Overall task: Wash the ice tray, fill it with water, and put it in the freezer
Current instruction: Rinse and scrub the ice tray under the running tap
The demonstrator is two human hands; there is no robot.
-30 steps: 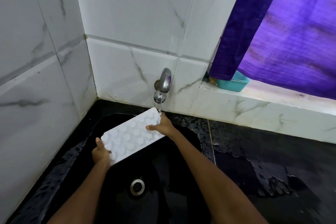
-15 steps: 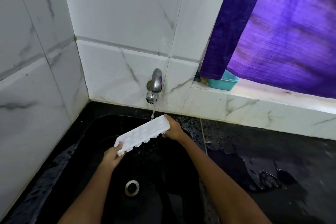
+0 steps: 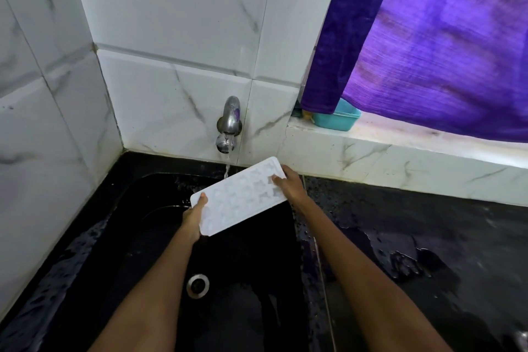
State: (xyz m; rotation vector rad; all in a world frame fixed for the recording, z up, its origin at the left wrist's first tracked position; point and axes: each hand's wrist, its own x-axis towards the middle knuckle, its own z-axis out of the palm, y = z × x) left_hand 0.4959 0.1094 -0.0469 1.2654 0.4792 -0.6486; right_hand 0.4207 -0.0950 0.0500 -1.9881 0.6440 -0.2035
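Observation:
A white ice tray (image 3: pixel 238 196) is held over the black sink (image 3: pixel 137 237), its cup side facing up. My left hand (image 3: pixel 193 217) grips its near left end with the thumb on top. My right hand (image 3: pixel 287 184) grips its far right end. A metal tap (image 3: pixel 229 123) on the tiled wall runs a thin stream of water (image 3: pixel 226 170) that lands at the tray's far edge.
The sink drain (image 3: pixel 197 286) lies below the tray. A wet black counter (image 3: pixel 428 251) extends right. On the white ledge sits a teal tub (image 3: pixel 338 117) under a purple curtain (image 3: pixel 428 46). Tiled walls close off the left and back.
The tray turned from underside-up, through an edge-on tilt, to cups facing up, and now sits to the right of the stream. Both hands kept their hold.

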